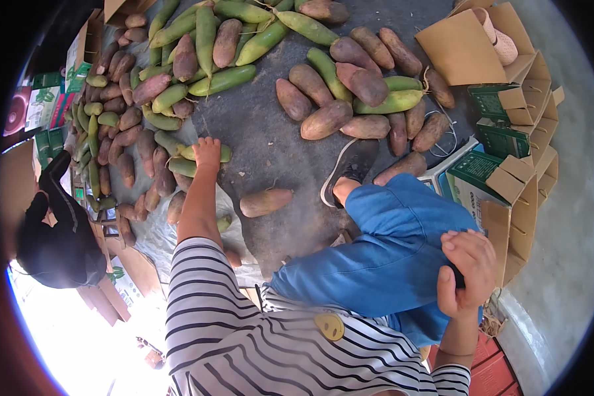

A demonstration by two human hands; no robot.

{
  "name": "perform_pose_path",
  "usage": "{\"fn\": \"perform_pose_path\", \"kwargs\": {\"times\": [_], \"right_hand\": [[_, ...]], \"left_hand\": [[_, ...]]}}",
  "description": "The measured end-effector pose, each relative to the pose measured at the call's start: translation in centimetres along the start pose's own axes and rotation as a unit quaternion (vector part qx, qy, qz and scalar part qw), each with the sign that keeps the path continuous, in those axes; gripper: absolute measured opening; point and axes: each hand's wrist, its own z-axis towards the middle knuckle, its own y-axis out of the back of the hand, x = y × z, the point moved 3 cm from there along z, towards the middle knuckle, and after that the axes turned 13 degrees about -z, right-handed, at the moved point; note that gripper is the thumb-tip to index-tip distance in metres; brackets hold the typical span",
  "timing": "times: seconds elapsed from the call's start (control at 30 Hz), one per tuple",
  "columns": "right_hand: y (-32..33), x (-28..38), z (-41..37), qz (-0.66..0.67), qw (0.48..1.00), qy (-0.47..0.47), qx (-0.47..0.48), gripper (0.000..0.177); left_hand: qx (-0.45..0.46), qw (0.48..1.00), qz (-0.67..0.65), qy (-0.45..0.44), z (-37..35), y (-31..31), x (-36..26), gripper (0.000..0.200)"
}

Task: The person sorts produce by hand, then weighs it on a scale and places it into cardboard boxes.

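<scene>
My left hand (207,153) reaches forward with its fingers curled over a green radish (226,154), which lies at the edge of the pile on the floor. Another short green radish (181,166) sits just beside it. By my bent knee in blue trousers is my right hand (468,267), its fingers curved and its thumb apart. A small dark thing (457,277) shows between thumb and palm; I cannot make out what it is. A single reddish-brown radish (266,202) lies on the dark mat between my left arm and my foot.
Long green radishes (206,39) and reddish radishes (155,89) are heaped at the upper left. Another group of reddish radishes (327,119) lies in front of my shoe (350,162). Open cardboard boxes (515,178) line the right. A person in black (63,231) crouches at the left.
</scene>
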Motion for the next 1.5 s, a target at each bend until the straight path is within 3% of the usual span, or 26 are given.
{"fn": "perform_pose_path", "kwargs": {"times": [0.13, 0.23, 0.33, 0.5, 0.6, 0.67, 0.73, 0.8, 0.9, 1.03, 1.1, 1.17, 1.33, 1.43, 1.5], "right_hand": [[0.1, 0.1, 0.1, 0.004, 1.000, 0.001, -0.002, 0.022], [0.2, 0.1, 0.0, 0.020, 1.000, -0.001, -0.010, 0.021], [0.2, -0.1, -0.5, 0.018, 1.000, -0.009, -0.020, 0.020], [0.5, -0.2, -0.9, 0.019, 0.999, 0.001, -0.032, 0.022], [0.8, -0.3, -1.0, 0.022, 0.999, 0.000, -0.037, 0.022], [0.9, -0.4, -1.2, 0.026, 0.999, -0.004, -0.045, 0.022], [0.9, -0.6, -1.5, 0.029, 0.998, -0.003, -0.048, 0.022], [0.9, -0.6, -1.6, 0.031, 0.998, -0.002, -0.049, 0.022], [1.1, -0.8, -1.9, 0.030, 0.998, -0.004, -0.048, 0.022], [1.4, -1.0, -2.2, 0.034, 0.998, -0.005, -0.059, 0.022], [1.6, -1.1, -2.6, 0.033, 0.997, -0.007, -0.072, 0.023], [1.7, -1.1, -3.0, 0.035, 0.996, -0.007, -0.087, 0.024], [2.7, -1.4, -4.8, 0.059, 0.990, 0.018, -0.129, 0.029], [4.0, -3.0, -6.8, 0.054, 0.979, 0.017, -0.194, 0.034], [5.6, -6.2, -9.4, -0.024, 0.976, -0.065, -0.208, 0.035]], "left_hand": [[0.027, 0.997, -0.010, -0.071, -2.3, 2.3, -3.5, 0.058], [-0.034, 0.982, -0.165, -0.086, -4.1, 4.9, -7.9, 0.069], [-0.163, 0.924, -0.321, -0.128, -4.6, 8.2, -11.9, 0.073], [-0.334, 0.854, -0.277, -0.285, -7.9, 19.5, -18.8, 0.078], [-0.293, 0.842, -0.376, -0.254, -9.6, 19.2, -18.3, 0.084], [-0.065, 0.918, -0.334, -0.206, -10.0, 12.6, -16.2, 0.083], [0.054, 0.962, -0.237, -0.125, -11.6, 4.4, -14.6, 0.080], [0.158, 0.969, -0.153, -0.109, -12.6, -3.3, -12.8, 0.076], [0.115, 0.977, -0.144, -0.105, -14.6, -3.7, -12.6, 0.072], [0.119, 0.963, -0.237, -0.043, -14.2, -3.1, -12.4, 0.075], [0.108, 0.947, -0.304, 0.005, -13.9, -2.0, -12.9, 0.076], [0.041, 0.907, -0.419, -0.030, -13.5, 0.5, -14.2, 0.078], [-0.095, 0.813, -0.551, -0.162, -12.7, 13.0, -21.4, 0.080], [-0.126, 0.715, -0.644, -0.240, -13.2, 20.4, -25.8, 0.079], [-0.137, 0.657, -0.674, -0.308, -14.7, 25.3, -28.0, 0.078]]}}
